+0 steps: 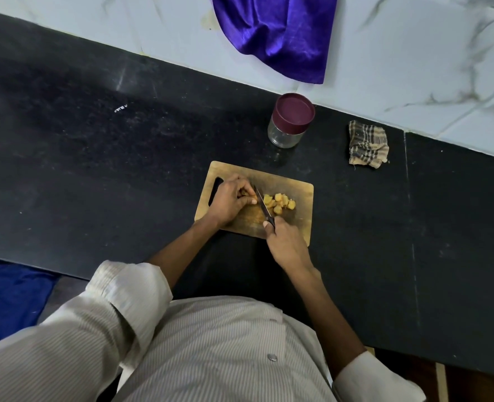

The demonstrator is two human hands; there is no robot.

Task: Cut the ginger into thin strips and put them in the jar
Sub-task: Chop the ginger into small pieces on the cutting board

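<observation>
At the centre of the frame the ginger is being sliced on a wooden cutting board [295,192]. An uncut piece of ginger [243,194] is being pinched under the curled fingers of the left hand [230,202], while a knife [262,205] is being gripped by its dark handle in the right hand [283,242], the blade being pressed down just beside the left fingertips. A small heap of cut ginger pieces [279,203] is being built up to the right of the blade; these look like chunky slices rather than thin strips, so finer cutting is judged to be outstanding. The jar [290,120], above the board near the wall, is being left capped with its maroon lid, and nothing can be seen inside it, so the transfer is not yet begun.
</observation>
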